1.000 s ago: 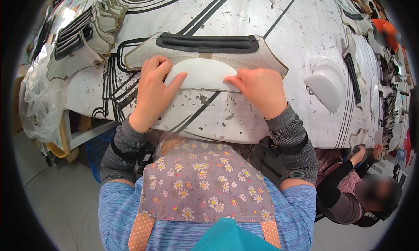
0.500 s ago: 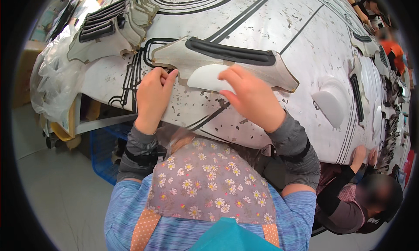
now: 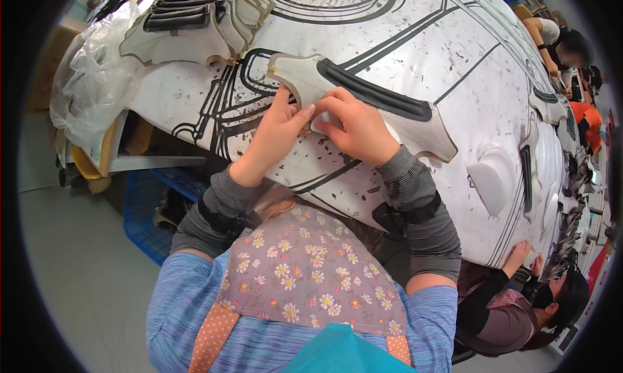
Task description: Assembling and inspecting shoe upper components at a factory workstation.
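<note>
A light grey fabric piece (image 3: 302,71), which looks like a flat shoe upper, lies before me with a black padded strip (image 3: 376,94) along its far edge. My left hand (image 3: 276,133) grips its near left edge, the index finger under or against the rim and the thumb on top. My right hand (image 3: 357,126) is closed beside it, its thumb and fingers pinching a white half-moon sheet (image 3: 322,121) against the fabric piece's near edge. Most of the white sheet is hidden by the right hand. The two hands' fingertips nearly meet.
Similar grey pieces (image 3: 175,48) are stacked at the far left, beside a clear plastic bag (image 3: 97,81). White half-moon sheets (image 3: 490,178) lie to the right. A blue crate (image 3: 146,211) stands below the table's left edge. A co-worker (image 3: 513,301) sits at the right.
My right hand has moved left, close to my left hand, with the white sheet. My left hand has shifted right onto the fabric piece's edge. The view has shifted slightly.
</note>
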`<state>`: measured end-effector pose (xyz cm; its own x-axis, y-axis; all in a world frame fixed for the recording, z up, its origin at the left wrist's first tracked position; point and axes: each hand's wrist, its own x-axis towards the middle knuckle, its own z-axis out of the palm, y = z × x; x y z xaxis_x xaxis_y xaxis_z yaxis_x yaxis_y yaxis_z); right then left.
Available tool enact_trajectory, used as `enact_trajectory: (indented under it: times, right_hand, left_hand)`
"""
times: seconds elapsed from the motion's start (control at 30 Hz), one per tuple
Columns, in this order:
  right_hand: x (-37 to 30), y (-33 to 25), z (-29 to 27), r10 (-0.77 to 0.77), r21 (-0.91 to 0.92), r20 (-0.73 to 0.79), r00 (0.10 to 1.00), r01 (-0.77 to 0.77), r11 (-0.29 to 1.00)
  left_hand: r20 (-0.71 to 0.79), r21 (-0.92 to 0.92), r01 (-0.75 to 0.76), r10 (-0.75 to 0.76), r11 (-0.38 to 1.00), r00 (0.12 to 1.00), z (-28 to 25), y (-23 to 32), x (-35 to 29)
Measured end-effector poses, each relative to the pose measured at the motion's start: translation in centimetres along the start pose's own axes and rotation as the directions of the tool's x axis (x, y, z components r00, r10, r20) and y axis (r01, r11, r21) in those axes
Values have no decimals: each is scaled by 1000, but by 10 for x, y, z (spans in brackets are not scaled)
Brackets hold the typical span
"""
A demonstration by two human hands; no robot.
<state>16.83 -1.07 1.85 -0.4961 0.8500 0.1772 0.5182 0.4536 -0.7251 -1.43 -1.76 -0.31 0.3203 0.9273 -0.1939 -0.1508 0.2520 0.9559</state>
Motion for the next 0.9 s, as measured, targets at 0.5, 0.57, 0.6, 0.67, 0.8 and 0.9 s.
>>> enact_trajectory:
  times: [0.5,0.57,0.6,0.67,0.8,0.9]
  right_hand:
    - [1,3,-8,-3,-48,92,996,7,999]
    - [-1,2,-8,4,-55,93,996,2,998]
    - [-1,0,-9,9,-66,94,996,-3,998]
    - [-3,-2,-8,14,-80,92,996,-6,997]
    - [-3,-4,-5,31,-128,77,997,-21,992]
    - [-3,-1,-4,0,-143,81,997,12,990]
  left_hand:
    - [-32,85,-2,5,996,999,9,1,-2]
    - [-25,79,29,-27,996,999,7,2,-3]
    - [-24,79,30,-28,996,999,7,2,-4]
    - [-18,33,19,-19,999,1000,8,2,-5]
    - [-23,21,32,-32,999,999,6,0,-5]
    - [-2,27,42,-42,999,999,2,-1,-1]
